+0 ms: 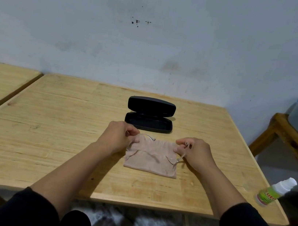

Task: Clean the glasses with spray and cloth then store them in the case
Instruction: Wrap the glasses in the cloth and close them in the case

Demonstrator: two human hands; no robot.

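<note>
1. The glasses (173, 159) have a thin, clear plastic frame, hard to make out, and are held just above a beige cloth (152, 161), a soft, slightly wrinkled square lying flat at the middle of the table.
2. The left hand (116, 139) pinches the tip of one curved, transparent temple between thumb and fingers.
3. The right hand (194, 151) pinches the other temple tip the same way, fingers curled in.
4. The case (149, 120) is a black, rounded oblong hard shell, lying open just beyond the cloth, lid tilted back toward the wall.
5. The spray bottle (273, 191) is a small translucent cylinder with a green label and white nozzle, lying tilted at the table's right edge.
6. The table (45, 136) is pale wood with visible grain and plank seams.
</note>
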